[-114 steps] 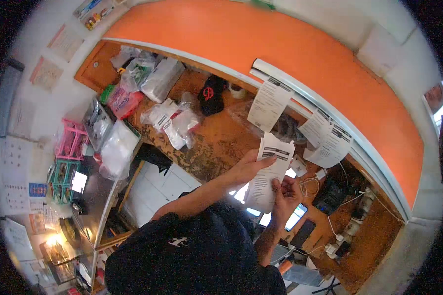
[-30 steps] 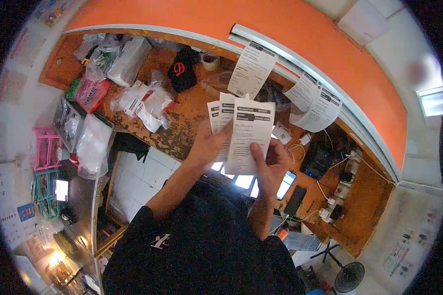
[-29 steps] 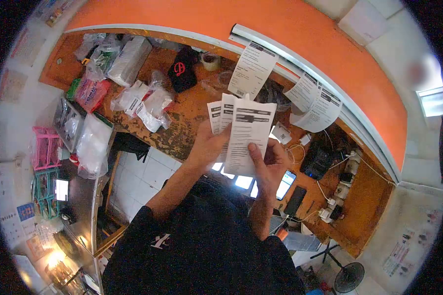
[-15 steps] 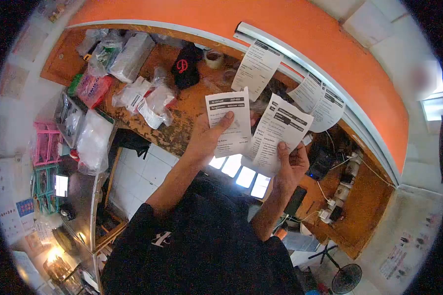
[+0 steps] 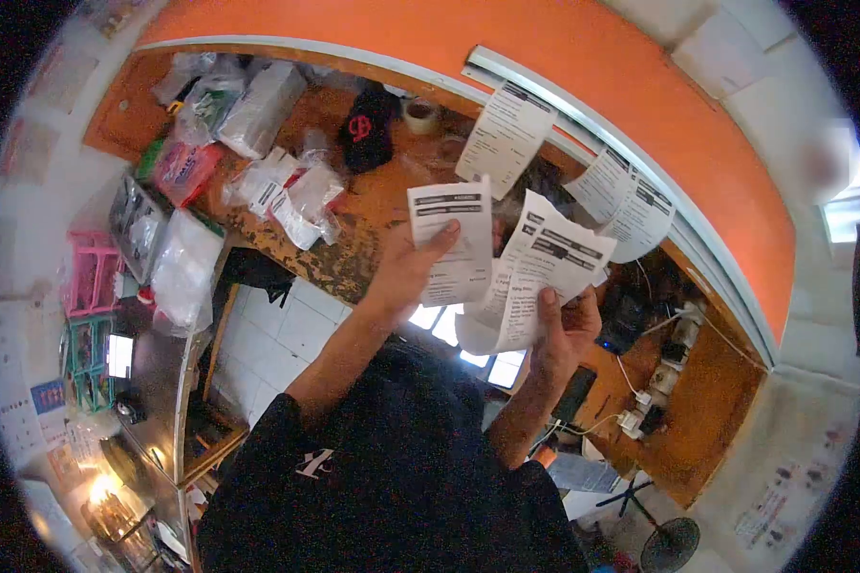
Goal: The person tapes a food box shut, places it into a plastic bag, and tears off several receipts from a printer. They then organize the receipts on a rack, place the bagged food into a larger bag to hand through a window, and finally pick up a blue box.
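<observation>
My left hand (image 5: 401,277) pinches a printed paper receipt (image 5: 457,253) with its thumb across the front. In my right hand (image 5: 569,334) is a small fan of overlapping receipts (image 5: 554,253), gripped at the lower edge between thumb and fingers. One of these curls at the bottom, beside the left-hand receipt. Fine print on the slips is too blurred to read. Just beyond, a long receipt (image 5: 506,138) hangs from a metal rail (image 5: 564,110), and further slips (image 5: 631,205) hang to its right.
A worn wooden counter (image 5: 354,253) carries plastic-wrapped packages (image 5: 291,196), a black cap (image 5: 368,129) and a tape roll (image 5: 420,116). Lit screens (image 5: 440,325) lie below the papers. Plugs and cables (image 5: 640,406) run along the right, with a black fan (image 5: 669,544) on the floor.
The receipts in both hands have shifted slightly right. The right-hand fan has tilted, and its curling rear slip shows more. Both hands keep their grip.
</observation>
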Demonstrator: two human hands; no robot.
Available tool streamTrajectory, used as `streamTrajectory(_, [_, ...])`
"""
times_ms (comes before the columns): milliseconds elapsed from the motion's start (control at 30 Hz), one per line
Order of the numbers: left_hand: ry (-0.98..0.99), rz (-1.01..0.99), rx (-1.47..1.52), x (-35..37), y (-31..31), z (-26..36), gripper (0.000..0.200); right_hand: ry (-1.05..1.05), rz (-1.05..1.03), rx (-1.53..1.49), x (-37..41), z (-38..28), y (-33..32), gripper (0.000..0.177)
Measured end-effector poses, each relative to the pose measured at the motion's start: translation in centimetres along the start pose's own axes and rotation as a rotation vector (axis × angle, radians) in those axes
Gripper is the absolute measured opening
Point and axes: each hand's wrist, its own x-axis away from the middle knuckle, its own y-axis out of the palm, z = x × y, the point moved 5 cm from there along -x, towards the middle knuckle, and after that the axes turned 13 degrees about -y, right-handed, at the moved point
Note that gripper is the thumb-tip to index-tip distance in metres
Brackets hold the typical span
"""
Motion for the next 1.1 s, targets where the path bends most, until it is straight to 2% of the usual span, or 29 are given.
streamTrajectory(33, [0.015, 0.024, 0.0, -0.3, -0.6, -0.4, 0.028, -0.028, -0.022, -0.011, 0.1, -0.2, 0.5, 0.023])
streamTrajectory(67, [-0.087, 0.055, 0.045, -0.7, -1.4, -1.6, 0.032, -0.085, -0.126, 0.063, 0.1, -0.1, 0.6, 0.023])
streamTrajectory(100, [-0.185, 0.092, 0.092, -1.0, -1.8, -2.4, 0.036, 0.008, -0.148, 0.076, 0.3, 0.6, 1.0, 0.022])
streamTrajectory(167, [-0.208, -0.048, 0.16, -0.8, -1.2, -3.5, 0.044, 0.149, -0.208, 0.137, 0.9, 1.5, 2.5, 0.018])
streamTrajectory(200, [-0.11, -0.064, 0.085, -0.7, -0.8, -3.4, 0.044, 0.155, -0.223, 0.119, 1.1, 1.9, 3.0, 0.018])
streamTrajectory(233, [-0.087, -0.003, -0.254, -0.5, -1.1, -3.1, 0.039, 0.139, -0.241, 0.174, 1.4, 2.4, 3.2, 0.017])
streamTrajectory(267, [-0.081, 0.008, -0.254, -0.3, -1.2, -3.2, 0.039, 0.122, -0.255, 0.232, 1.6, 2.6, 3.4, 0.017])
streamTrajectory(333, [0.123, -0.005, -0.339, 0.2, -0.7, -2.3, 0.032, 0.124, -0.273, 0.203, 1.9, 2.4, 4.3, 0.021])
streamTrajectory(400, [0.097, -0.018, -0.292, 0.3, -1.4, -1.8, 0.027, 0.141, -0.297, 0.347, 2.1, 1.9, 5.4, 0.025])
streamTrajectory(467, [0.062, -0.016, -0.231, 0.3, -2.1, -2.3, 0.027, 0.052, -0.323, 0.372, 2.4, 2.2, 6.3, 0.029])
streamTrajectory(533, [0.065, -0.01, -0.24, 0.8, -2.6, -2.6, 0.028, 0.124, -0.396, 0.41, 3.5, 4.5, 5.4, 0.027])
streamTrajectory(567, [0.076, -0.042, -0.31, 1.0, -2.7, -2.4, 0.029, 0.022, -0.475, 0.565, 3.4, 4.4, 5.4, 0.02])
streamTrajectory(600, [0.086, -0.075, -0.377, 1.3, -2.8, -2.3, 0.03, 0.121, -0.439, 0.441, 4.6, 6.5, 4.1, 0.019])
streamTrajectory(667, [0.099, -0.113, -0.382, 1.5, -3.4, -1.9, 0.032, 0.028, -0.655, 0.578, 4.9, 6.6, 3.9, 0.021])
streamTrajectory(733, [-0.12, -0.222, -0.198, 1.2, -3.7, -1.9, 0.036, 0.217, -0.609, 0.435, 5.2, 6.3, 4.4, 0.019])
streamTrajectory(767, [-0.12, -0.241, -0.044, 0.6, -3.9, -2.7, 0.037, 0.171, -0.582, 0.45, 5.1, 5.8, 4.6, 0.019])
streamTrajectory(800, [-0.127, -0.268, 0.102, 0.1, -3.9, -3.5, 0.037, 0.208, -0.63, 0.421, 5.4, 5.6, 5.1, 0.028])
streamTrajectory(833, [-0.168, -0.147, 0.103, 0.4, -4.4, -2.8, 0.034, 0.245, -0.672, 0.394, 5.8, 5.5, 5.4, 0.036])
streamTrajectory(867, [-0.208, -0.026, 0.102, 0.8, -5.2, -1.9, 0.031, 0.208, -0.706, 0.411, 5.7, 5.0, 5.7, 0.037])
streamTrajectory(900, [-0.16, -0.009, 0.232, -0.2, -6.6, -2.1, 0.031, 0.233, -0.713, 0.3, 5.8, 4.3, 6.1, 0.038])
streamTrajectory(933, [-0.123, 0.008, 0.363, -1.4, -8.0, -2.4, 0.031, 0.343, -0.656, 0.192, 7.1, 6.0, 5.0, 0.036])
streamTrajectory(1000, [-0.042, 0.0, 0.325, -0.1, -6.7, 1.3, 0.033, 0.577, -0.782, 0.312, 6.6, 5.3, 4.4, 0.033])
streamTrajectory(1067, [-0.032, 0.086, 0.398, -1.2, -8.0, 1.8, 0.027, 0.162, -0.887, 0.364, 4.7, 3.6, 4.0, 0.03])
streamTrajectory(1100, [0.036, 0.028, 0.332, -1.3, -8.1, 2.8, 0.028, 0.103, -0.935, 0.351, 4.0, 4.1, 3.1, 0.03])
